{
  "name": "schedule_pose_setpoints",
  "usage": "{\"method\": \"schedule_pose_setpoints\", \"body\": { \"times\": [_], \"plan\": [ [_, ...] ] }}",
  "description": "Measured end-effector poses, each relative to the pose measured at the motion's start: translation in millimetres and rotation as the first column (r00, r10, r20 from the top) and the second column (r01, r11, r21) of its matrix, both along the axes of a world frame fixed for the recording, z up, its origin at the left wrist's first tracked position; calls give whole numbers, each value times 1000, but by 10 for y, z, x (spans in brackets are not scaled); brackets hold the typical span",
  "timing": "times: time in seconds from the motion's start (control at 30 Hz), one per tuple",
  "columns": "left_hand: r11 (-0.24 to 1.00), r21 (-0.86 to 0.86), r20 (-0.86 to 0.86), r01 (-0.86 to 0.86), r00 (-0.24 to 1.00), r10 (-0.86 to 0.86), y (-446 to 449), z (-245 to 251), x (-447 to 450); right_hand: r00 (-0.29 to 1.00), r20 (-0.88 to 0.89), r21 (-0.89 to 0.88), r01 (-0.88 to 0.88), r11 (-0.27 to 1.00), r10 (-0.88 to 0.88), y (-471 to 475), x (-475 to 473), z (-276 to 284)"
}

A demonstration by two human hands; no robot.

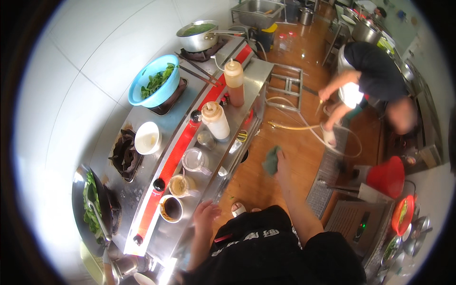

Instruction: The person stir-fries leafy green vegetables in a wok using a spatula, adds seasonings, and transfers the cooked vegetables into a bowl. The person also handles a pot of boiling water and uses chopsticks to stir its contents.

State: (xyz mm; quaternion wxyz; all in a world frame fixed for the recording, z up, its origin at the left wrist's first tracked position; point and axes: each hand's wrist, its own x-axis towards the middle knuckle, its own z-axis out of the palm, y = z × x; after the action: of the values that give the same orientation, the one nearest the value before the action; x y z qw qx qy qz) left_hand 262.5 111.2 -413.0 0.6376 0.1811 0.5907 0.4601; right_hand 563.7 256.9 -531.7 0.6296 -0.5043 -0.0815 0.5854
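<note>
My right hand (282,167) grips a grey-green cloth (271,161) above the wooden-coloured floor. Nothing is in my left hand (207,212), which hovers beside the steel stove counter's front edge with its fingers spread. Closest to it on the counter are a cup of dark sauce (172,208) and a tub of tan paste (181,185). Farther along stand a clear plastic jug (194,159), a small glass jar (206,139) and two squeeze bottles, one with pale contents (216,123) and one with amber liquid (235,85).
A wok of greens (93,213), a white bowl (148,138), a blue basket of leaves (154,83) and a saucepan (198,37) line the stove. At right, a person (372,71) bends over a hose (302,127) on the floor, near a red bucket (386,177).
</note>
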Motion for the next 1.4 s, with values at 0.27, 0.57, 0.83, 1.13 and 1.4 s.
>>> {"method": "schedule_pose_setpoints", "body": {
  "times": [0.27, 0.57, 0.83, 1.13, 1.4],
  "plan": [
    [933, 18, -125, 358, 927, -353, 689, 137, 268, 714, 686, 304, -105, 947, -141, 1222, 56, 980],
    [891, -172, -304, 420, 838, -454, 934, -354, 602, -37, 997, 13, -793, 610, -70, 2899, -52, 285],
    [835, -316, -617, 451, 571, -542, 944, -639, 769, 6, 944, 217, -766, 606, -330, 3331, 341, 194],
    [851, -156, -638, 502, 606, -475, 2095, -273, 1620, 51, 944, 285, -621, 730, -326, 4036, 689, 117],
    [915, -3, -997, 404, 64, -32, 4528, -413, 2658, 58, 969, 219, -640, 736, -239, 3996, 749, 135]
  ]
}}
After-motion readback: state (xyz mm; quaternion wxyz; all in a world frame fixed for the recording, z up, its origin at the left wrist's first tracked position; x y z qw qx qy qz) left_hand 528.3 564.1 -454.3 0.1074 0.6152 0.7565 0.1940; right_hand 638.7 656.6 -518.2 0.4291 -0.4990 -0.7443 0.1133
